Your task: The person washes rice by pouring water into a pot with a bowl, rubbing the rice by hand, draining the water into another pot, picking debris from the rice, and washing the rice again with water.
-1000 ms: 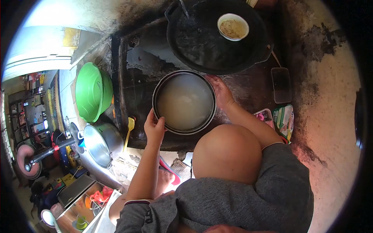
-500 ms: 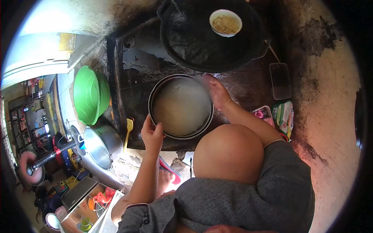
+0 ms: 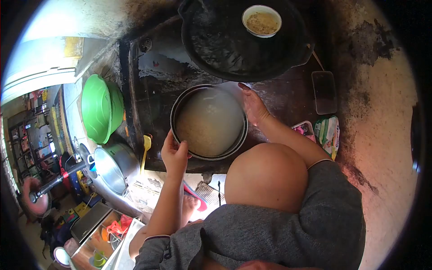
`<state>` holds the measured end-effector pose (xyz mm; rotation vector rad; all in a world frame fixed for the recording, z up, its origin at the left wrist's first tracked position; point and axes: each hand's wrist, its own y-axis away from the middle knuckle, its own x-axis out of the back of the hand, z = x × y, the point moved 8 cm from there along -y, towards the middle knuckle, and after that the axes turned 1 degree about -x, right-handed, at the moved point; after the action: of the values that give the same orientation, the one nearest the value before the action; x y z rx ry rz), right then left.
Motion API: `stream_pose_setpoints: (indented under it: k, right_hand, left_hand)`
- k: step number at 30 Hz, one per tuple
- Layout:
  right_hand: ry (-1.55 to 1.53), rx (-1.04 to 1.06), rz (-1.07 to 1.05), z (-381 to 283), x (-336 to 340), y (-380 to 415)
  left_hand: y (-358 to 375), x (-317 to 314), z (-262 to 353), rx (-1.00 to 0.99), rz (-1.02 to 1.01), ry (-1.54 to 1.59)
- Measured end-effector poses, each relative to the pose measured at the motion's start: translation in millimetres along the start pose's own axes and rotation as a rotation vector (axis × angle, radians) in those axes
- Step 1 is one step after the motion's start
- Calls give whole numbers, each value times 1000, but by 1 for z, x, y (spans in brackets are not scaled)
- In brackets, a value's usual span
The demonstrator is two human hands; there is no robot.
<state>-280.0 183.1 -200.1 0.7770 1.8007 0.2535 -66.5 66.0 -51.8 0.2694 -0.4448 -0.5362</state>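
A round dark-rimmed pot stands on the black counter, with cloudy pale liquid and a grainy, rice-like layer showing through at its lower left. My left hand grips the pot's lower-left rim, thumb on the near side and fingers along the outer wall. At the pot's right side, my right hand is held with its fingers stretched out, right beside the rim. A whitish blur lies between those fingertips and the rim.
Behind the pot is a large black pan bearing a white bowl of brownish contents. To the left are a green basin, a metal pot and a yellow spoon. A clear container and packets lie right.
The liquid's surface has shifted, and more of the grainy layer shows at lower left. My right hand's fingertips are less blurred. My left hand keeps its hold on the rim.
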Motion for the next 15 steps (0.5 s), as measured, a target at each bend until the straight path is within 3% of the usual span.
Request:
stream_pose_setpoints:
  k: [15]
  right_hand:
    - [186, -48, 22, 5, 4, -4]
  left_hand:
    - [3, 7, 1, 23, 52, -61]
